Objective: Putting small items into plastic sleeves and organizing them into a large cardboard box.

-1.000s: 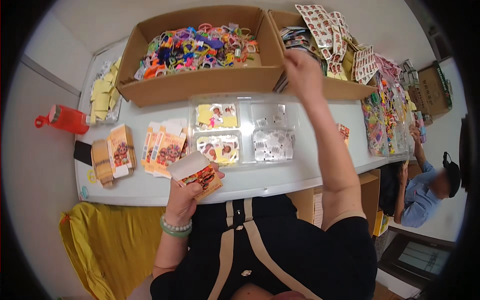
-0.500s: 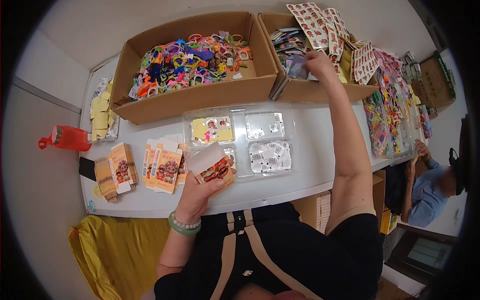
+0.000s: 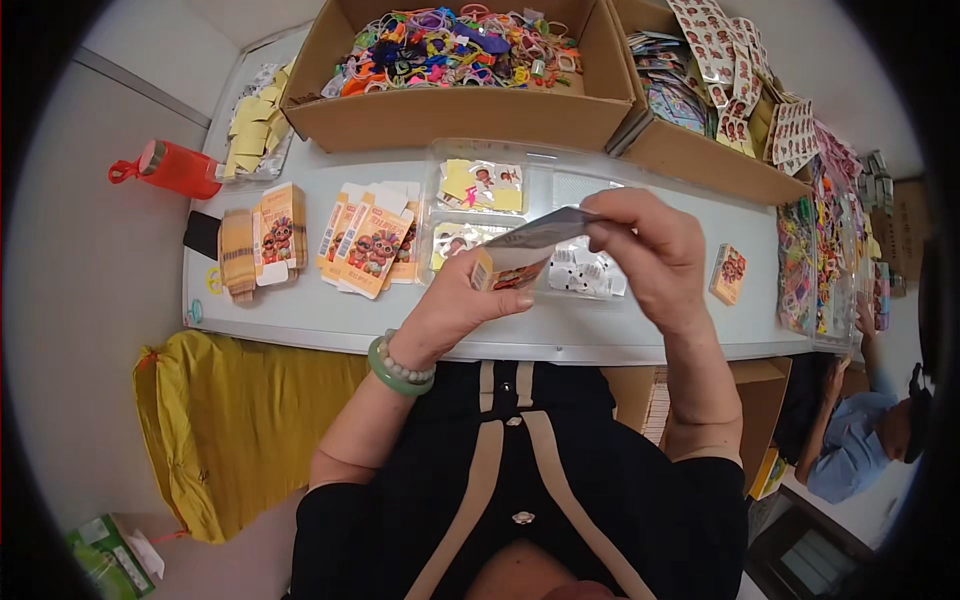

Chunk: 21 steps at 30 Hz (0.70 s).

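My left hand [image 3: 447, 308] grips a small orange printed box [image 3: 487, 272] over the table's front part. Between the fingers and thumb of my right hand [image 3: 650, 258] is the edge of a thin, dark silvery packet [image 3: 540, 230]. The packet slants across the box's top; whether its end is inside the box cannot be told. Beneath both hands lies a clear plastic tray [image 3: 435, 170] with compartments. One holds yellow cards and stickers [image 3: 483, 186], another white printed packets [image 3: 585, 277].
Two cardboard cartons, one with colourful trinkets [image 3: 460, 50], one with sticker sheets [image 3: 715, 45], stand behind the tray. Flat orange boxes [image 3: 370, 248] and a red bottle [image 3: 180, 168] are at left. Another small orange box [image 3: 729, 274] lies right. A co-worker [image 3: 860, 445] is at far right.
My right hand has come back from the right-hand carton to the box, bringing the silvery packet. The box stays in my left hand. The view has shifted, so the table appears higher.
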### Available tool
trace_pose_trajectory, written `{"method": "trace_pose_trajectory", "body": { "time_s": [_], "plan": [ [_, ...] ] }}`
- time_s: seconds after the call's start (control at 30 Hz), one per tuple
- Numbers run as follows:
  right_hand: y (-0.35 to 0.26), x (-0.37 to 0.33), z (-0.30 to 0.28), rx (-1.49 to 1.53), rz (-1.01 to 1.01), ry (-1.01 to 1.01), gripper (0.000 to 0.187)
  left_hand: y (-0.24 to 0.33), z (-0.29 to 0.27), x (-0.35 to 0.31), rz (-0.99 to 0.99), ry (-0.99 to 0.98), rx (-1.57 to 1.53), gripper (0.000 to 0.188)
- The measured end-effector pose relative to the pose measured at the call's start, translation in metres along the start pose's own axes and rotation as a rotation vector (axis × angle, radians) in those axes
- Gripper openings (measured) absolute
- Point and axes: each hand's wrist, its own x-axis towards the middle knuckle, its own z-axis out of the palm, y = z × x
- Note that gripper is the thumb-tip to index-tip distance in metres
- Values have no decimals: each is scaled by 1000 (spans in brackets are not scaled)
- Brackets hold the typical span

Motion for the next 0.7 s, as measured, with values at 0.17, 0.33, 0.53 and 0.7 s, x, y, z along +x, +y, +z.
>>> {"method": "trace_pose_trajectory", "body": {
  "time_s": [0.17,0.33,0.53,0.7],
  "plan": [
    [-1,-5,10,-397,-271,-87,19,-7,-2,-12,-46,10,-114,47],
    [-4,-16,15,-601,-315,-156,25,-13,4,-16,16,-92,-81,43],
    [1,-30,26,-648,-208,-40,29,-33,-3,-23,-61,-34,-124,46],
    [70,-35,-7,-844,141,-58,21,-46,-10,-30,-7,17,-181,49]
  ]
}}
